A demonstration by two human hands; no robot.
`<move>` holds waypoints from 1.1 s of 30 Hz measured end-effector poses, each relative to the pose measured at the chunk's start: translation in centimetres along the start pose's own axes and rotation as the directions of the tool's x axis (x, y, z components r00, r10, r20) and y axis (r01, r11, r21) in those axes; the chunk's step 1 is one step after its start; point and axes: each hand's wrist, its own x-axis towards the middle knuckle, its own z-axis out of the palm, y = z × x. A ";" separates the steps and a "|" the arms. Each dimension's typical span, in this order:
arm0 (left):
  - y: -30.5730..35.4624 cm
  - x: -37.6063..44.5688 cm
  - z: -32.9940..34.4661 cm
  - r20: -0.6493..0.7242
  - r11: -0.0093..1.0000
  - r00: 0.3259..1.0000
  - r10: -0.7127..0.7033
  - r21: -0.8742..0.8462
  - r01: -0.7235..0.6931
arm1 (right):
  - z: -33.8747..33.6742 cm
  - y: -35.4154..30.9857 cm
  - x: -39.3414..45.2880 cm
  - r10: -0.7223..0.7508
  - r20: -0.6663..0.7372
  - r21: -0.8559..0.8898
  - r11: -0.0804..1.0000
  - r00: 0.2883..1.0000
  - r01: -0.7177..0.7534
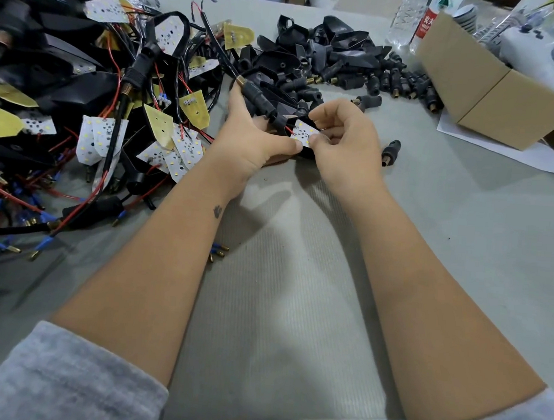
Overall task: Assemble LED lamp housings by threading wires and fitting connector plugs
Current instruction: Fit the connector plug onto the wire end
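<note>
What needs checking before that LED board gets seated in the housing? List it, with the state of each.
1. Left hand holds the black housing and connector stem: ok.
2. Right hand pinches the white LED board: ok.
3. Red wire runs to the board: ok.
4. Board seated in the housing: cannot tell, fingers cover it.
5. Cable free of the pile on the left: cannot tell.
6. Spare connector plug within reach on the table: ok.

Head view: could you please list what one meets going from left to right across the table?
Tangle of wired LED boards → left hand → right hand → lone black connector plug → cardboard box.
</note>
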 end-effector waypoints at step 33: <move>1.0 -0.4 0.2 0.124 0.998 0.992 0.017 -0.070 -0.008 | -0.6 -1.2 -0.5 0.158 0.126 0.356 0.914 0.979 -0.194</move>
